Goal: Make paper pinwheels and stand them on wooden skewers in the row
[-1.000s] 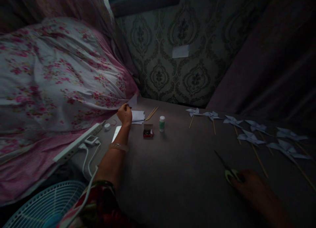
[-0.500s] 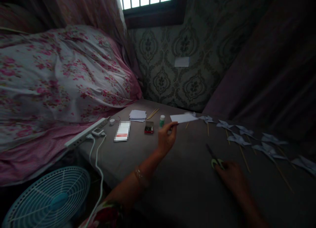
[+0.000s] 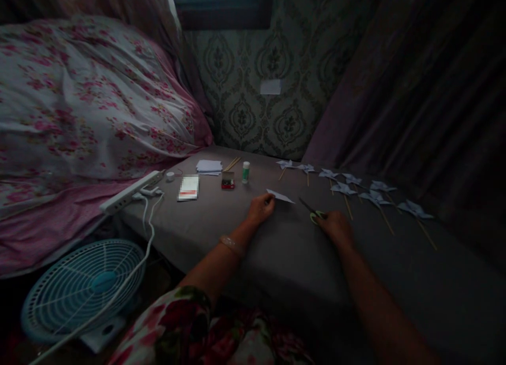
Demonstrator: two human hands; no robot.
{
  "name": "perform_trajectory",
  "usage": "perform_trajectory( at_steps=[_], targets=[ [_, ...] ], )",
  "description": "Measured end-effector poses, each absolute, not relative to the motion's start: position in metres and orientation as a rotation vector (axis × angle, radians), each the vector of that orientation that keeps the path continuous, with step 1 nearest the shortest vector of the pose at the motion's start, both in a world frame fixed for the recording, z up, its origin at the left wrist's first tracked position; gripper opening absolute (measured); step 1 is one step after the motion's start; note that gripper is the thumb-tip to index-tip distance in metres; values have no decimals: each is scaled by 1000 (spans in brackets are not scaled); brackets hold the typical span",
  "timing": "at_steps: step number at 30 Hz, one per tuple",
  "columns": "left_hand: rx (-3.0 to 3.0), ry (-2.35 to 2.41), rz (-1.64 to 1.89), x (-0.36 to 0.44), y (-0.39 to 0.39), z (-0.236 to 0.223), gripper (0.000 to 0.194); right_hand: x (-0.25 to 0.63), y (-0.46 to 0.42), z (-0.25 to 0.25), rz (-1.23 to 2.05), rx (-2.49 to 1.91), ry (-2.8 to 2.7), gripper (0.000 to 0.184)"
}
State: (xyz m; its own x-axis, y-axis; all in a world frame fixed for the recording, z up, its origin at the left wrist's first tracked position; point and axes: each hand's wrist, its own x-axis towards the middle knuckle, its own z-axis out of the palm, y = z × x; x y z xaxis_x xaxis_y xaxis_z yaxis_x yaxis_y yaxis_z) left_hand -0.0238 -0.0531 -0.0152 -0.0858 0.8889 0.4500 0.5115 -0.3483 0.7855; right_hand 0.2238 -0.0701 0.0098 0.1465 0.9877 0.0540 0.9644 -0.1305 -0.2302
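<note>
My left hand [image 3: 261, 208] is closed on the left edge of a white sheet of paper [image 3: 282, 197], which is tilted above the grey cloth. In my right hand [image 3: 337, 229] is a pair of scissors [image 3: 315, 215] with light green handles. The dark blades point toward the paper and stand a little apart from it. Whether the blades are spread is too dim to tell. Several paper pinwheels [image 3: 375, 197] on thin sticks lie in rows beyond and to the right of the scissors.
A green glue bottle [image 3: 245, 173], a small red box [image 3: 228, 181], a stack of paper [image 3: 209, 167], some sticks [image 3: 232, 164] and a blurred white-and-red card [image 3: 188, 188] lie at the back left. A power strip [image 3: 130, 193] runs along the left edge, above a blue fan [image 3: 85, 286].
My left hand has lowered the paper and turned it, so it looks narrower. My right hand has brought the scissors up and left, closer to it. The view has shifted right and down.
</note>
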Motion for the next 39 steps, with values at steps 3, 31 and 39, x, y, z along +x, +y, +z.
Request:
perform_trajectory(
  at_steps=[3, 31, 39],
  targets=[
    [1799, 1533, 1408, -24, -58, -10, 25, 225, -67, 22, 248, -2315, -1988, 43],
    [952, 1404, 1568, -41, -35, -4, 43, 249, -36, 42, 704, -1926, -2293, 25],
    [736, 1166, 1547, -11, 15, 21, 29, 219, -31, 48, 1317, -1339, -1084, 20]
  ],
)
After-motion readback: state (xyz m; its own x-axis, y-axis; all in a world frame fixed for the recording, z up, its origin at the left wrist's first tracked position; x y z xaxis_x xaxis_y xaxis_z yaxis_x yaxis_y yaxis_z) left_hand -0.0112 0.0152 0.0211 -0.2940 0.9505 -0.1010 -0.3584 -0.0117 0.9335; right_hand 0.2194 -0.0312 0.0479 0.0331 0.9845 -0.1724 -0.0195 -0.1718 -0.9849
